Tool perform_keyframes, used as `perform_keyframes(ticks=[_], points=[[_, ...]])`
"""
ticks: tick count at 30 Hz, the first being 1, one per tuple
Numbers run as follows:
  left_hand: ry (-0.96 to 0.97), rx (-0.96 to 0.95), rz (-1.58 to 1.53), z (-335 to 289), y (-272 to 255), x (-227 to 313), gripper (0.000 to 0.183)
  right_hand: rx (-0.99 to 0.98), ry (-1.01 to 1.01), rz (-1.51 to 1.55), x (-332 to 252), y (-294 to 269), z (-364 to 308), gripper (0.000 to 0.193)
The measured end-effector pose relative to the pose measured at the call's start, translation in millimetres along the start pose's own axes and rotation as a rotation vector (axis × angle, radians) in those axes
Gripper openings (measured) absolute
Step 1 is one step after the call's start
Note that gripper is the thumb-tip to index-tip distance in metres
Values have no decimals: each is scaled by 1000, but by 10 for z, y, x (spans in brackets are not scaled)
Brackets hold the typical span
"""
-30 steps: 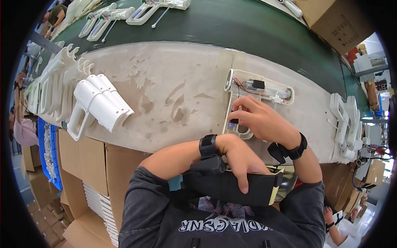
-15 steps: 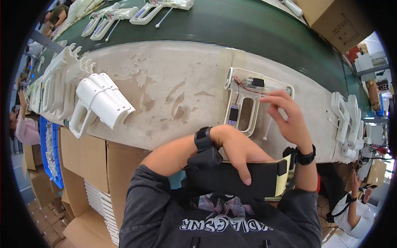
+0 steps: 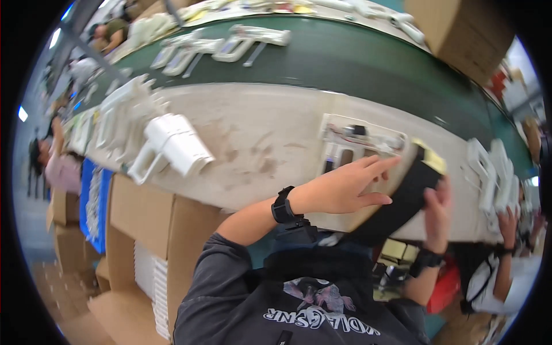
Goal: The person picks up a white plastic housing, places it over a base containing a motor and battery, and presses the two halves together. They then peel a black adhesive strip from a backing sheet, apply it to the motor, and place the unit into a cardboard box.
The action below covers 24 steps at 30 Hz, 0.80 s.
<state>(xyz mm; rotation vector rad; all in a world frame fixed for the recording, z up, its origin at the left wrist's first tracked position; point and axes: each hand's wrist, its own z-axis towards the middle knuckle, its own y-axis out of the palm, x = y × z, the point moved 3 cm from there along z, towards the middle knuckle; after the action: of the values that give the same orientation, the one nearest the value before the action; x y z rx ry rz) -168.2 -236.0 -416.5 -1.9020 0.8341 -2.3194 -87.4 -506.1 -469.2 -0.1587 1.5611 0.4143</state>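
My right hand pinches a long black strip with pale yellow backing near its upper end. The strip slants from that hand down toward my waist. My left hand hovers over the strip's left side, fingers spread, apparently holding nothing. Just beyond it lies a white plastic half-shell with a grip loop, its inside upward. A small motor with a black patch and thin wires sit inside; my left hand hides part of its lower side.
At left are a white gun-shaped housing and a row of white shells. More white parts stand at right. Several shells lie on the green belt. Cardboard boxes and a blue crate stand lower left; a co-worker's hand shows at right.
My right hand has moved from above the half-shell down to the black strip and grips it. The strip's end is raised toward the shell. My left hand has come off it. The view has shifted.
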Motion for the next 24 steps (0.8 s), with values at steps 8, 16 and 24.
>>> perform_keyframes(ticks=[8,16,24], points=[[-201,915,517,-1407,-1474,0,37,368,9,-963,511,-1807,504,70],[-1204,641,1171,-3273,-2204,-412,109,341,-261,-749,132,-1185,276,52],[-920,740,751,-3546,-2437,-389,115,203,-249,-536,-213,-783,132,43]])
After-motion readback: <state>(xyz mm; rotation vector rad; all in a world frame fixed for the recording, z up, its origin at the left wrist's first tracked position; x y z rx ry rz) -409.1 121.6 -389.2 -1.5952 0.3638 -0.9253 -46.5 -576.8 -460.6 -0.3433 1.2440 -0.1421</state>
